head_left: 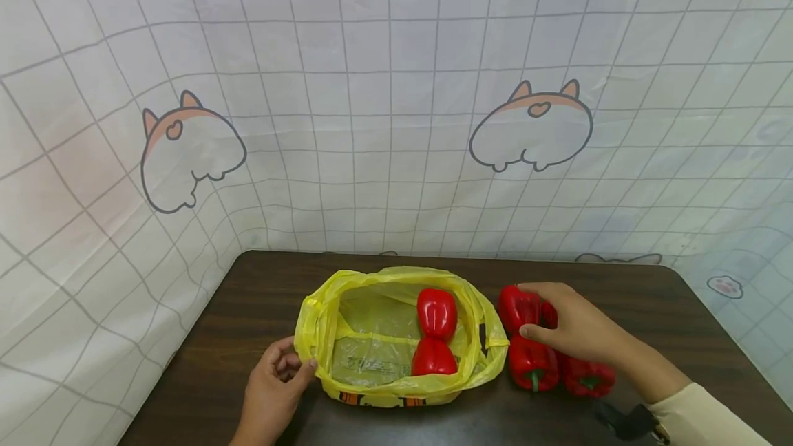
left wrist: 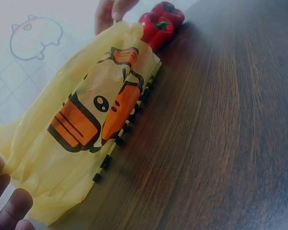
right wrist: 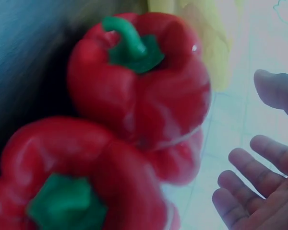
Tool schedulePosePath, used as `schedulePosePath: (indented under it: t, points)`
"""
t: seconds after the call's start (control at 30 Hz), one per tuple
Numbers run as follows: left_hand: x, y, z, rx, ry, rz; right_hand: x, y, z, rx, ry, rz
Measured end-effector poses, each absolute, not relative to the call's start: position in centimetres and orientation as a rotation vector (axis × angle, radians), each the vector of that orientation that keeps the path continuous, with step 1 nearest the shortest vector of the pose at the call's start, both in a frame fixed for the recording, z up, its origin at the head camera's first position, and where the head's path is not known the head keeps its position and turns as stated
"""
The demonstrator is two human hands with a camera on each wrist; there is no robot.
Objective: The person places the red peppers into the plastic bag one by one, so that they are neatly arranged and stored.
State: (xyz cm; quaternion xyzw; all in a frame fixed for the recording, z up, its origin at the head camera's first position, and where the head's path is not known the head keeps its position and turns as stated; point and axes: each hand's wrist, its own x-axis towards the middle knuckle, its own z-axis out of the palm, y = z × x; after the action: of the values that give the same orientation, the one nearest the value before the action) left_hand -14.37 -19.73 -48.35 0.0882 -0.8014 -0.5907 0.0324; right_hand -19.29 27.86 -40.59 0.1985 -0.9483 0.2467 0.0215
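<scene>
A yellow plastic bag (head_left: 316,322) stands with its mouth spread, and two red bell peppers (head_left: 436,315) lie inside on its right side. At the bag's left rim, my left hand (head_left: 272,384) pinches the plastic between thumb and curled fingers. Several more red bell peppers (head_left: 534,363) sit in a cluster just right of the bag. Over that cluster reaches my right hand (head_left: 573,322), thumb and fingers spread apart. The right wrist view shows a gap between this hand (right wrist: 269,177) and the bell pepper (right wrist: 139,96) with a curved green stem.
The dark wooden table (head_left: 248,308) runs back to a white gridded cloth (head_left: 384,122) printed with cartoon animals. A dark object (head_left: 626,422), unclear in kind, is by the right sleeve. The bag's front bears an orange and black cartoon print (left wrist: 105,110).
</scene>
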Motion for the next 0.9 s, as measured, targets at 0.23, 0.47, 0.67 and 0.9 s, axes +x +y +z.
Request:
schedulePosePath:
  t: [0.23, 0.47, 0.67, 0.9]
  points:
    - [-14.3, -19.8, -48.3, 0.281, -2.469, -1.824, -18.6, 29.4, -40.8, 0.574, -2.944, 0.763]
    - [-14.4, -19.8, -48.4, 0.292, -2.456, -1.826, -17.6, 31.0, -40.9, 0.572, -2.942, 0.775]
    - [-14.3, -19.7, -48.4, 0.284, -2.453, -1.815, -16.7, 32.6, -41.5, 0.578, -2.941, 0.756]
    - [-14.3, -19.6, -48.4, 0.292, -2.449, -1.820, -16.1, 34.0, -42.2, 0.587, -2.944, 0.810]
